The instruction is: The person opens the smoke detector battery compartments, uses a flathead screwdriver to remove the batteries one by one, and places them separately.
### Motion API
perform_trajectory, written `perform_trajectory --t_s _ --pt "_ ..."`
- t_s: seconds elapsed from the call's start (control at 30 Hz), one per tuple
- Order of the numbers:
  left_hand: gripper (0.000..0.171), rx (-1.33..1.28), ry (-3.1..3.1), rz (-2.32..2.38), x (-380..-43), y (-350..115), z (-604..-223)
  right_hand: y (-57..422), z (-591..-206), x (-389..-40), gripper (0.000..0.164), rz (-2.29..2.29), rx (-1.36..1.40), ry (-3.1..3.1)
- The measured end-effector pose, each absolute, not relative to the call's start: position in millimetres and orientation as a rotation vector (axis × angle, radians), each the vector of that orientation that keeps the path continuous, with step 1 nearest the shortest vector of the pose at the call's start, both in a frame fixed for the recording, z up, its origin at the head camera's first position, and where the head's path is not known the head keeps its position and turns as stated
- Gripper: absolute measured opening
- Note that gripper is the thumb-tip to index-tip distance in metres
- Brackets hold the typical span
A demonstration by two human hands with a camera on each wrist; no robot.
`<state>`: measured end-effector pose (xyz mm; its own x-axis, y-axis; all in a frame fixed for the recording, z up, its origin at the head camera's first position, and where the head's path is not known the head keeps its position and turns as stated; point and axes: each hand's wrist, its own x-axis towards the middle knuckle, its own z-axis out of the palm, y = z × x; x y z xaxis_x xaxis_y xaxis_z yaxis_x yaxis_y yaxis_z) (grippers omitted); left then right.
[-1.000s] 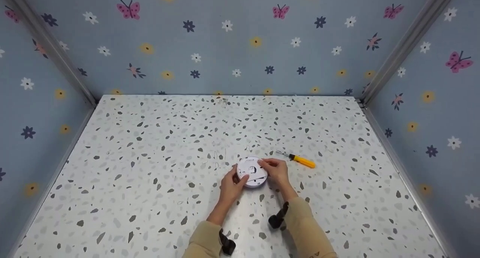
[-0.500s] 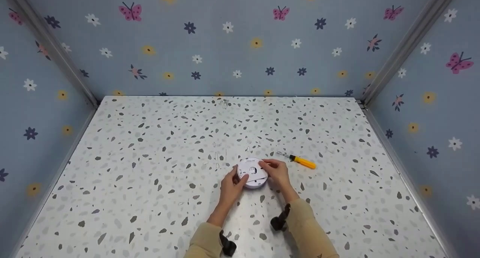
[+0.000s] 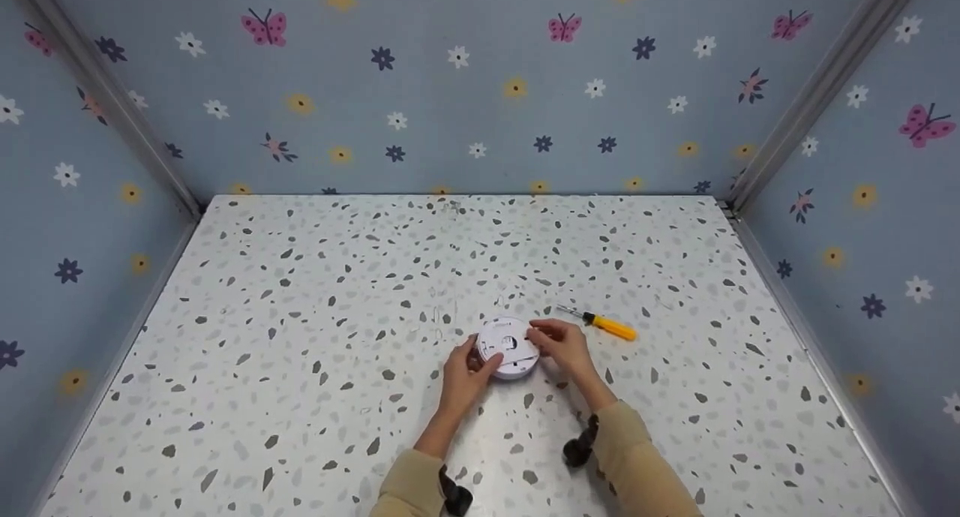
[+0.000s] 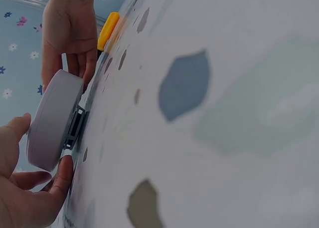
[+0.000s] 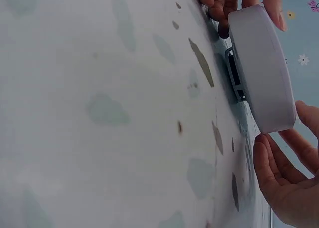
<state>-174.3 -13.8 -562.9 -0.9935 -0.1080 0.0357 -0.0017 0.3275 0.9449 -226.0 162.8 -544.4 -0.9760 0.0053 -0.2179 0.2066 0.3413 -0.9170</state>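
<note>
A round white device (image 3: 496,337) shaped like a smoke alarm is tipped toward me, showing a flat printed face with a hole in its middle. My left hand (image 3: 463,378) grips its left side, thumb on the face and fingers beneath. At the right rim, my right hand (image 3: 568,350) holds the edge between thumb and fingertips. From the left wrist, the device's smooth side wall shows, with a dark slotted frame (image 4: 75,128) jutting from the side facing the tabletop. The right wrist view shows that frame (image 5: 235,74) close over the table.
A screwdriver (image 3: 611,327) with a yellow handle lies just beyond my right hand, its metal shaft pointing left. The speckled white table (image 3: 300,337) is bounded by a flowered blue wall panel (image 3: 465,89) at the back and panels on both sides.
My right hand has shifted slightly right, its thumb sliding from the printed face toward the rim. The left hand keeps its grip on the device. The head view has shifted slightly.
</note>
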Motion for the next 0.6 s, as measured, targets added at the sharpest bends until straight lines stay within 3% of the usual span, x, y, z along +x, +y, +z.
perform_trajectory --t_s 0.6 --pt "0.095 -0.174 -2.457 -1.831 -175 -23 -561 169 -525 -225 0.039 -1.541 -0.375 2.613"
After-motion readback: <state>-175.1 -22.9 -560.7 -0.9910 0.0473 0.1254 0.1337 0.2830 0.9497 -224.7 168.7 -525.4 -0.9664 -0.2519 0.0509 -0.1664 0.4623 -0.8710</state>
